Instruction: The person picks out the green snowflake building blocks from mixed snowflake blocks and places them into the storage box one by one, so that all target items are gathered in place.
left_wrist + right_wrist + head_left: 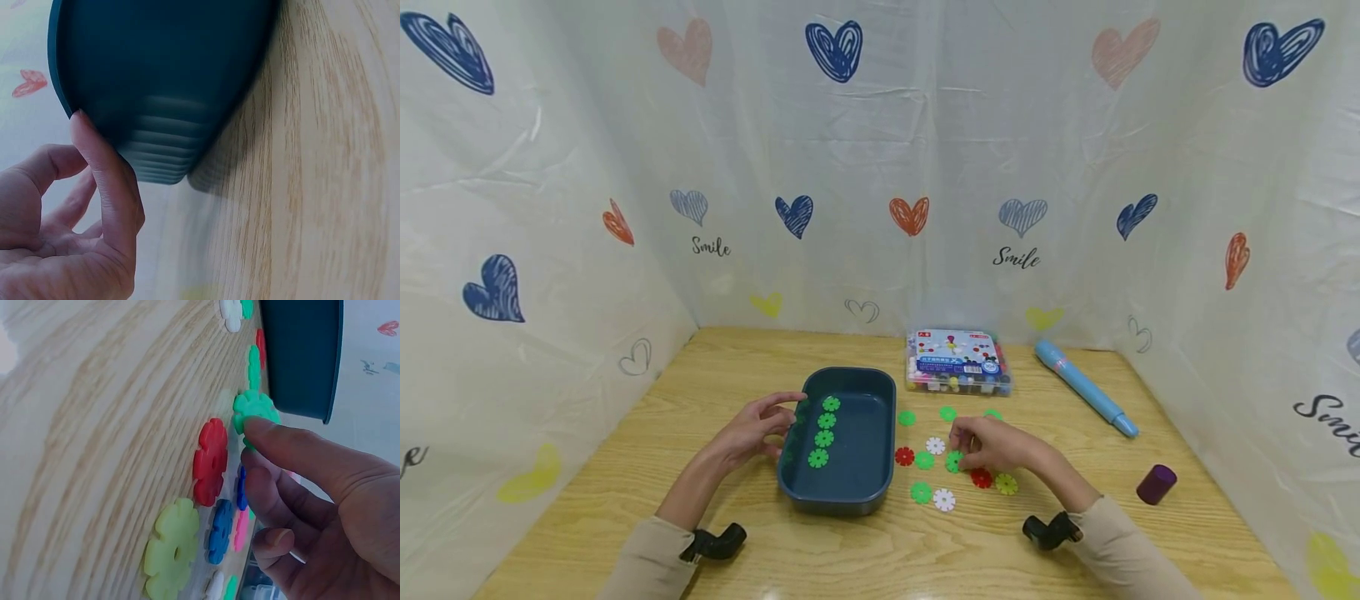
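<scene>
A dark blue tray [875, 492] stands on the table, with several green snowflake discs [826, 421] in a row along its left side. My left hand [756, 429] is at the tray's left wall; in the left wrist view a fingertip [81, 125] touches the rim. To the right of the tray, my right hand [996, 444] pinches a green snowflake disc [255, 407] between thumb and fingers, lifted in the right wrist view. Around it lie loose discs: a red one [210, 462], a yellow one [172, 547], a blue one [220, 531], and several green and white ones.
A clear plastic box [958, 362] with a printed label and coloured pieces inside stands behind the loose discs. Farther right lie a light blue tube [1086, 387] and a dark purple cylinder [1156, 484]. Curtains printed with hearts surround the wooden table [737, 358].
</scene>
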Available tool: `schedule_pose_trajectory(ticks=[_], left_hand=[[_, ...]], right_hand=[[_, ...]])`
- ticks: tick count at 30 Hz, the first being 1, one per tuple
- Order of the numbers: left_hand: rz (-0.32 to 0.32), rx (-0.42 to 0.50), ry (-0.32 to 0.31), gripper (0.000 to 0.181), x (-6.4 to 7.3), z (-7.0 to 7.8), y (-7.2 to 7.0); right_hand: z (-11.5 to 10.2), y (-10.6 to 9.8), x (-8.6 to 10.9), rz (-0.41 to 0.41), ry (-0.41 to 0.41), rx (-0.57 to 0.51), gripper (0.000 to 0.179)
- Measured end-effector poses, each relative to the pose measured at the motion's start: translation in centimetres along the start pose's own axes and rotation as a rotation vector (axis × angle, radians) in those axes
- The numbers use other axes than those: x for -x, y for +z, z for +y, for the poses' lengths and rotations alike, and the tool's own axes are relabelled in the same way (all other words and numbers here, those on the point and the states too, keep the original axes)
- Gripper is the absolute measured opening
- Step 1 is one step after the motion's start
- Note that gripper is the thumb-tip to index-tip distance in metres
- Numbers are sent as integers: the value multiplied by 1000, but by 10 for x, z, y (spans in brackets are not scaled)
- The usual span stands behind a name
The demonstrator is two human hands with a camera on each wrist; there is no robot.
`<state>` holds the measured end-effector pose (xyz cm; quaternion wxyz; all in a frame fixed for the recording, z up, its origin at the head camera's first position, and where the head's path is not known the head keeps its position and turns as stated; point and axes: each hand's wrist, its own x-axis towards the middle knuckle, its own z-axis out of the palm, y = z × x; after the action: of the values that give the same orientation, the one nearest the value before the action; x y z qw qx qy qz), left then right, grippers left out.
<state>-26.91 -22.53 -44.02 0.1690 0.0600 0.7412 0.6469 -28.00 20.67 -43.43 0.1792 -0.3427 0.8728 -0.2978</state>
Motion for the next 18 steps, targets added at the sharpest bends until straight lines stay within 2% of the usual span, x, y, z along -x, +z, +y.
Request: schedule_pose_trajectory(ticks=[7, 15, 18], left_hand=[[-9, 0, 6, 50, 0, -1, -1], [-7, 4, 4, 50, 0, 0, -1], [-5, 4, 3, 49, 0, -1, -1]], right_hand=[[2, -3, 0, 25, -35, -17, 9], [-3, -10, -4, 83, -50, 101, 10], [-7, -14, -6, 91, -52, 110, 8]])
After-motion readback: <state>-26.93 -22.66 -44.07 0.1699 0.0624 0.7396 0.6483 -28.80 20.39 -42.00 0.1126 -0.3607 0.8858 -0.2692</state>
